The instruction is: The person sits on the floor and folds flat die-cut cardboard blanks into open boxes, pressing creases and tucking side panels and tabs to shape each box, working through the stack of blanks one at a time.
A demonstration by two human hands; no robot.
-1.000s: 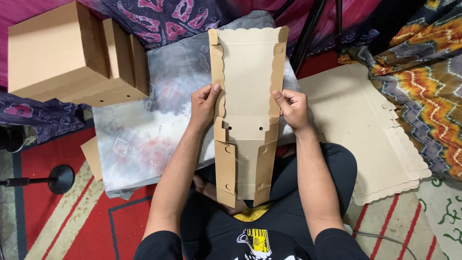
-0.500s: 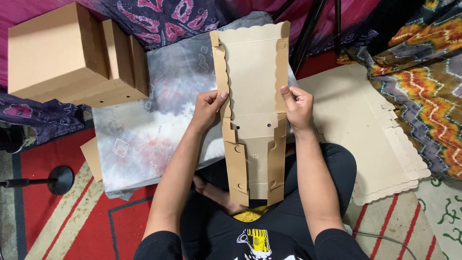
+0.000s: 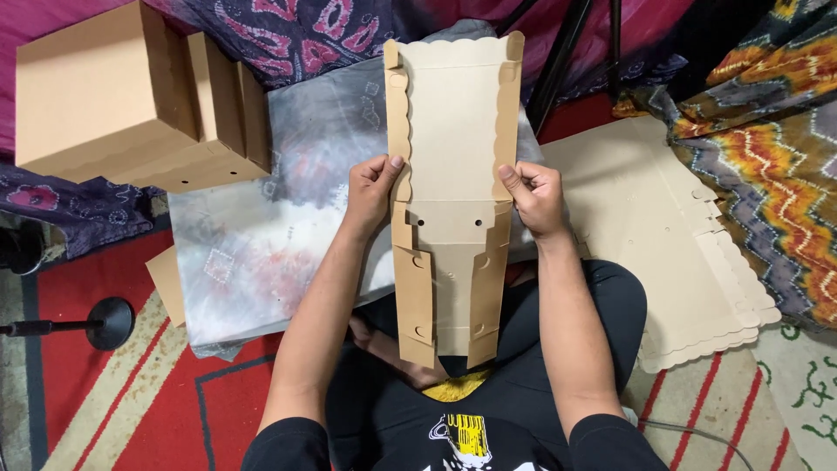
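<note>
A flat, die-cut box blank of light brown cardboard with scalloped edges is held upright in front of the seated person, above the lap in black trousers; its long side flaps are folded inward along both edges, and its lower end reaches down between the knees. The left hand is closed on the left edge of the blank, near the middle, with the thumb pressed on the folded flap; the right hand is clenched on the right edge at the same height, the fingers curled around the flap. Both hands are therefore grasping the blank, one at each side.

Behind the blank a grey, marbled plastic sheet is spread on the floor; on its upper left part two assembled brown cardboard boxes are standing, touching each other. To the right of the person a stack of flat cardboard blanks of the same kind is lying on the red patterned carpet; a multicoloured zigzag fabric is seen just beside this stack; a black round stand base is placed at the left, on the carpet.
</note>
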